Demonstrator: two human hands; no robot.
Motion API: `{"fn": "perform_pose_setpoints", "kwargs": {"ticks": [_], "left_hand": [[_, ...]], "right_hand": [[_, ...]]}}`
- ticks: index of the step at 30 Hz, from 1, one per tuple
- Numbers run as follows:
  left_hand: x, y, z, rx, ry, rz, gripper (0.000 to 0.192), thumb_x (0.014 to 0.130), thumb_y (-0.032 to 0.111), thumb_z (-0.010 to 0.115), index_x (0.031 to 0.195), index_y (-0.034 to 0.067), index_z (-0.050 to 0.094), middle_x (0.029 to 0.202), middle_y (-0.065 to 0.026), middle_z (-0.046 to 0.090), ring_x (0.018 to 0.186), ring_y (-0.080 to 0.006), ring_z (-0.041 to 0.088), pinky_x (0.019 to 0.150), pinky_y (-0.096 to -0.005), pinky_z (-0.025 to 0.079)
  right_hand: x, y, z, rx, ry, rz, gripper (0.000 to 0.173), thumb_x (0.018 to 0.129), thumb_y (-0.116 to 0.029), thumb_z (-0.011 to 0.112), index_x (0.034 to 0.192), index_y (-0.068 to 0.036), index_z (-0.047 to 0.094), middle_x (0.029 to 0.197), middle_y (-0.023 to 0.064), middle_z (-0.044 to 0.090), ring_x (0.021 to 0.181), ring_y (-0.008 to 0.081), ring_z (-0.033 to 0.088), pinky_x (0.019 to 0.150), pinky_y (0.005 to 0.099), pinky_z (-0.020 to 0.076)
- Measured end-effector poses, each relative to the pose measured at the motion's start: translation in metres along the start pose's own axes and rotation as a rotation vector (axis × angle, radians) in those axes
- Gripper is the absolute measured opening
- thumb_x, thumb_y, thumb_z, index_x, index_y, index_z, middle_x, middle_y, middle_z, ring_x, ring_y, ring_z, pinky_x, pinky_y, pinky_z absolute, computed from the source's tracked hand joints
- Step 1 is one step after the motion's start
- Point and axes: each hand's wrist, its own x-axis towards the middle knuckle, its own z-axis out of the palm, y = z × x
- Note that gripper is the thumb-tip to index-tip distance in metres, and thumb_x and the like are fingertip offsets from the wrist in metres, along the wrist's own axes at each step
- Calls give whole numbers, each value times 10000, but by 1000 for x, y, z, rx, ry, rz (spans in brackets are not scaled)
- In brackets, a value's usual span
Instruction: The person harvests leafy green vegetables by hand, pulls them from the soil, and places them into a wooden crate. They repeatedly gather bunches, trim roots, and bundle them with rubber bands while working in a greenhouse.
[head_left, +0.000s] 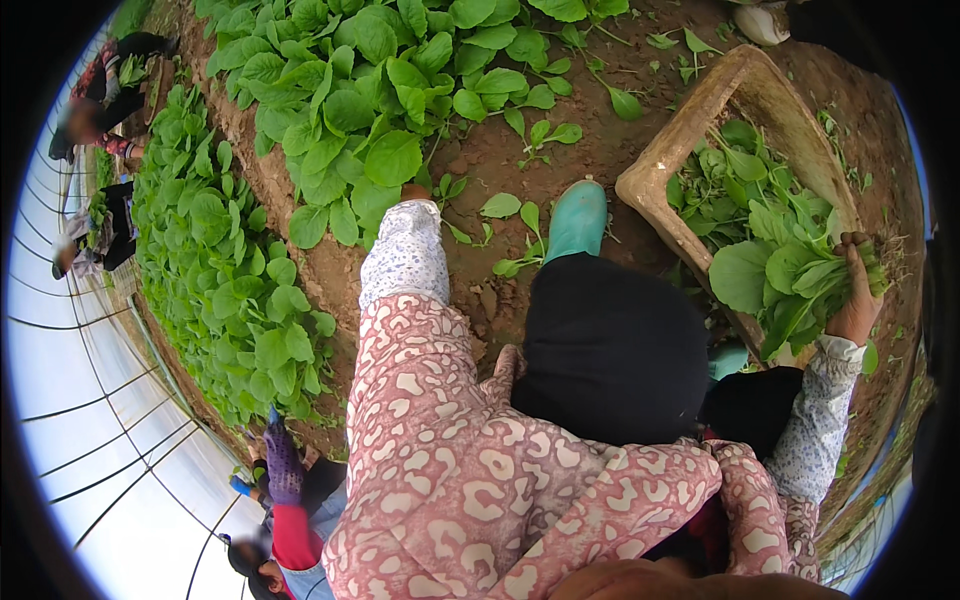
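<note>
At the right, my right hand is closed around the stems of a bunch of leafy greens, roots outward. That bunch lies over the near right part of a worn rectangular tub, which has more cut or pulled greens inside. My left hand reaches among the standing leafy green plants at the upper middle; leaves cover most of it, and its fingers are hidden. Both forearms wear speckled white-and-blue sleeve covers over a pink patterned garment.
My green rubber boot stands on brown soil between bed and tub. Loose seedlings lie or grow beside it. Another bed of greens runs along the left. Several co-workers crouch beyond it, one with a purple glove. Greenhouse plastic curves behind them.
</note>
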Motion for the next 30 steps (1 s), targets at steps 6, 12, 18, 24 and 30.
{"fn": "perform_pose_setpoints", "kwargs": {"ticks": [6,12,18,24,30], "left_hand": [[-37,-16,8,-203,-7,81,408,798,278,661,1065,-18,573,1013,-227,619,968,-400,587,837,-432,474],[-66,45,-30,-716,-68,148,346,872,174,567,1177,10,554,1095,-223,604,1001,-375,585,876,-387,457],[-73,103,-93,-783,154,323,352,831,228,622,1090,-7,583,927,-187,648,835,-296,626,738,-390,481],[-117,189,-236,-1623,-189,554,263,863,95,577,1112,12,570,814,-40,605,705,-108,551,615,-260,457],[-136,246,-297,-693,304,611,261,831,125,620,1067,14,594,859,-98,619,788,-199,583,703,-320,463]], "right_hand": [[-3,-8,3,50,-37,-2,259,860,-43,610,1108,28,590,1052,102,635,909,145,589,826,274,464],[-13,-23,11,65,-31,-22,283,825,-71,654,1082,33,597,1010,111,645,863,150,590,805,272,461],[-28,-38,16,70,-106,-105,268,813,-75,663,1052,39,616,935,91,657,822,153,604,754,284,478],[-41,-45,11,205,-262,-90,272,794,-72,691,1035,36,624,908,75,666,800,141,622,745,271,502],[-66,-58,17,372,-481,-79,333,779,-37,695,1085,23,580,939,57,649,807,109,610,731,251,510]]}}
